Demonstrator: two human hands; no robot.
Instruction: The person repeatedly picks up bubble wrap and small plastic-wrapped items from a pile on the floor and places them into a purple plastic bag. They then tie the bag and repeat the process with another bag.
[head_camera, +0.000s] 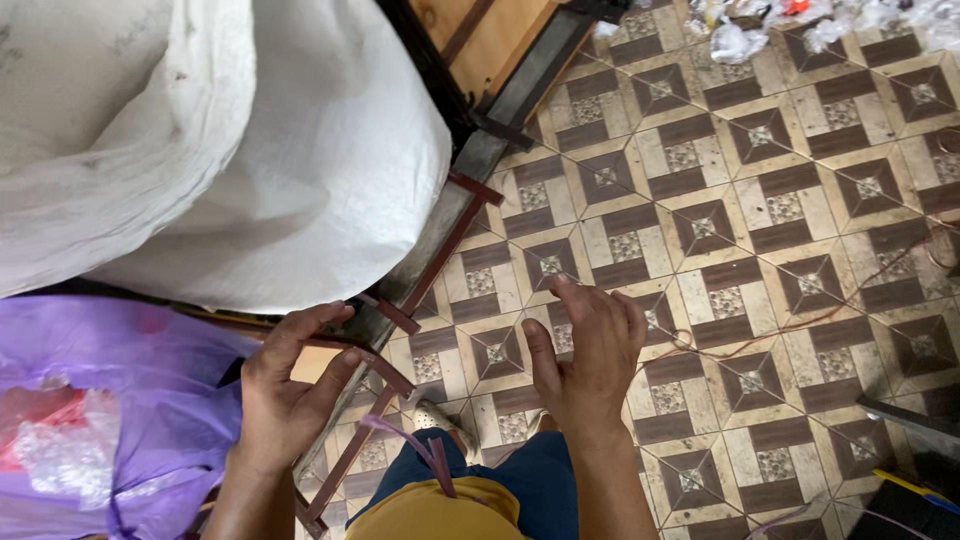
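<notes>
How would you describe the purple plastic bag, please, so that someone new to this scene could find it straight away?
Start from the big white sack that fills the upper left of the view. Directly below it, at the left edge, lies the purple plastic bag, just beside the left hand. It is the only purple, see-through thing there, with crumpled clear and red wrapping showing inside.
</notes>
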